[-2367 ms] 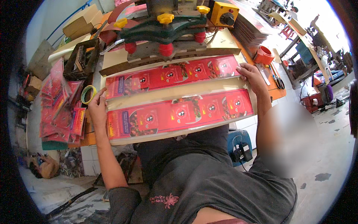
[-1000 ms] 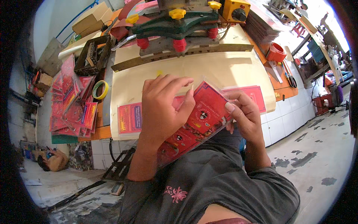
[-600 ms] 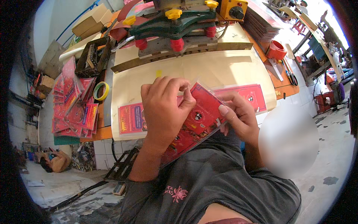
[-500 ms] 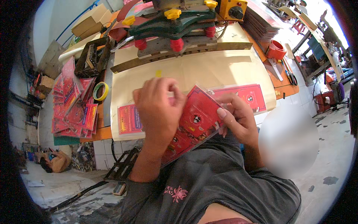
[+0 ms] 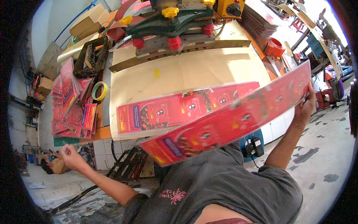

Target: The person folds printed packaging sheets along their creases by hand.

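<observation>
A long red printed plastic strip (image 5: 231,119) slants across in front of me, its right end raised. My right hand (image 5: 307,102) grips that upper right end, with its fingers partly hidden behind the strip. The strip's lower left end hangs free over my lap. Away to the left, beyond the table's front corner, my left hand (image 5: 71,156) has its fingers curled closed; whether anything small is inside cannot be seen. On the cream sheet (image 5: 134,84) lies another red printed strip (image 5: 171,110), partly covered by the held one.
A press with red feet (image 5: 173,43) and a metal bar (image 5: 179,50) stands at the back. Left are a pile of red packets (image 5: 72,112), yellow tape (image 5: 99,91) and a dark tray (image 5: 89,59). Red tape (image 5: 275,47) sits right. Another person (image 5: 56,164) is low at far left.
The strip has swung from folded near my lap to stretched out up and right in my right hand. My left hand has moved from over the table to the far left.
</observation>
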Action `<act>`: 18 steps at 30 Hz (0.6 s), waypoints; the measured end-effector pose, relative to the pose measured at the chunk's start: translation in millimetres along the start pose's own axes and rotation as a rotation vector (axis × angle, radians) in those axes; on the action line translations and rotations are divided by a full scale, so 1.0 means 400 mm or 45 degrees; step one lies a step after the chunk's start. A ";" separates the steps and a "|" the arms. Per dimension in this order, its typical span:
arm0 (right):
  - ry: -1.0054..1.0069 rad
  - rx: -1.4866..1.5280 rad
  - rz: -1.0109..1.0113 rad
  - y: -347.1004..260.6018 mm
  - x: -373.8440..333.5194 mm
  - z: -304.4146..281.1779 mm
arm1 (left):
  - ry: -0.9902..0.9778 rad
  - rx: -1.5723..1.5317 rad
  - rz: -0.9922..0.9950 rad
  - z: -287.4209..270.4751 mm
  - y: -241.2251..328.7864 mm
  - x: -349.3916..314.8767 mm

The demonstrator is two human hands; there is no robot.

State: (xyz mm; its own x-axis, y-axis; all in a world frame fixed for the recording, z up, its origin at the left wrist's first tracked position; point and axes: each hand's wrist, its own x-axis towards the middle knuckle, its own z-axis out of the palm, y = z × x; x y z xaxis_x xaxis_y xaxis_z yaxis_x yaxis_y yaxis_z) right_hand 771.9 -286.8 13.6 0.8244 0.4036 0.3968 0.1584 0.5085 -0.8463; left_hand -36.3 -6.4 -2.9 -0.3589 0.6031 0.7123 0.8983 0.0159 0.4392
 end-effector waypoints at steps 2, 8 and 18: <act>-0.268 0.324 0.184 0.001 0.093 -0.175 | 0.011 0.345 -0.072 -0.006 -0.146 0.032; 0.310 0.055 0.175 -0.027 0.171 -0.266 | -0.100 0.713 -0.218 -0.037 -0.268 0.044; 0.145 -0.160 -0.106 -0.055 0.189 -0.059 | -0.665 -0.063 -0.154 -0.059 0.020 -0.083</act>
State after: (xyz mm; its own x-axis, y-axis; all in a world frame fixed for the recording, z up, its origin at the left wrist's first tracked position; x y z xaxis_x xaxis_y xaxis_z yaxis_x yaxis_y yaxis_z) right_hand 843.6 -285.4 53.6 0.8606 0.2719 0.4306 0.2893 0.4349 -0.8527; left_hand -23.0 -45.0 -10.1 -0.2734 0.9161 0.2934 0.8409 0.0795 0.5353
